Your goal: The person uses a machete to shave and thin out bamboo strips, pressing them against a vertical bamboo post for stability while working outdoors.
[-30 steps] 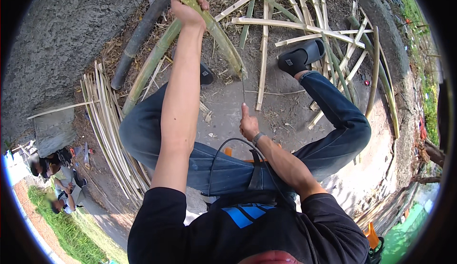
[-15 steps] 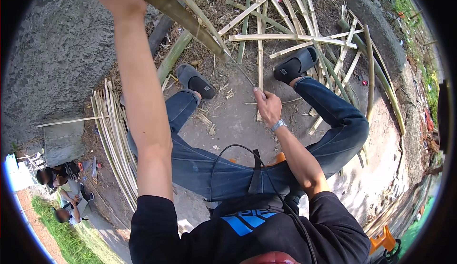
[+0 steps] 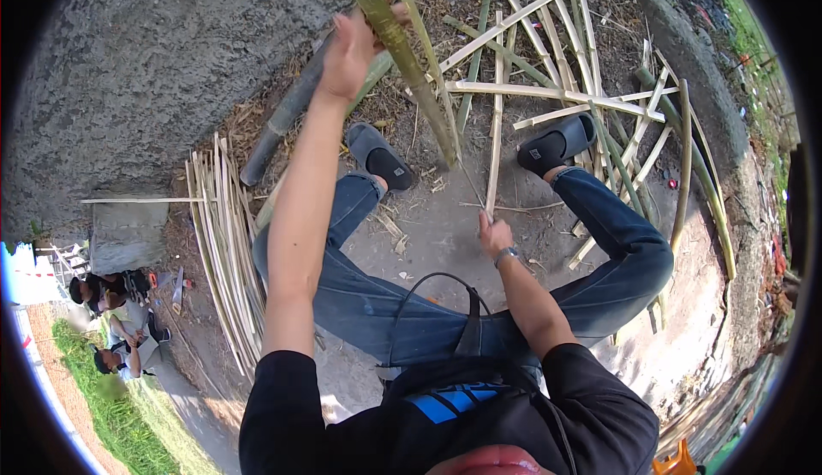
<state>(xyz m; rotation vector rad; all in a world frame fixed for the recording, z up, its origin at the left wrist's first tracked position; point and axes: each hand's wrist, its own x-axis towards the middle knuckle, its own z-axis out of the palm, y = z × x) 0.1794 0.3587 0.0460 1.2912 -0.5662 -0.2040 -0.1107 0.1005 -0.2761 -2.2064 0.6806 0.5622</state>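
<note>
In front of me a long green bamboo pole (image 3: pixel 390 34) slants down from the top edge, with a thinner bamboo strip (image 3: pixel 416 17) running beside it. My right hand (image 3: pixel 496 235) is closed round the handle of a knife. The thin knife blade (image 3: pixel 470 179) points up and left to the bamboo's lower end; whether it sits in a split there I cannot make out. My left hand (image 3: pixel 347 62) is against the bamboo, thumb spread away from it. Its fingers pass behind the pole, and some show in the gap beside the strip.
Pale split bamboo strips (image 3: pixel 556 91) lie crisscrossed beyond my right foot. A bundle of long strips (image 3: pixel 224 244) lies on my left, near a dark pole (image 3: pixel 278 128). Rough concrete (image 3: pixel 171 72) fills the far left. Two people sit farther off at left.
My left hand has come down and right from the upper left, its fist loosening. The bamboo stands steeper, its lower end lower. My right hand, still on the knife, is slightly lower and farther right.
</note>
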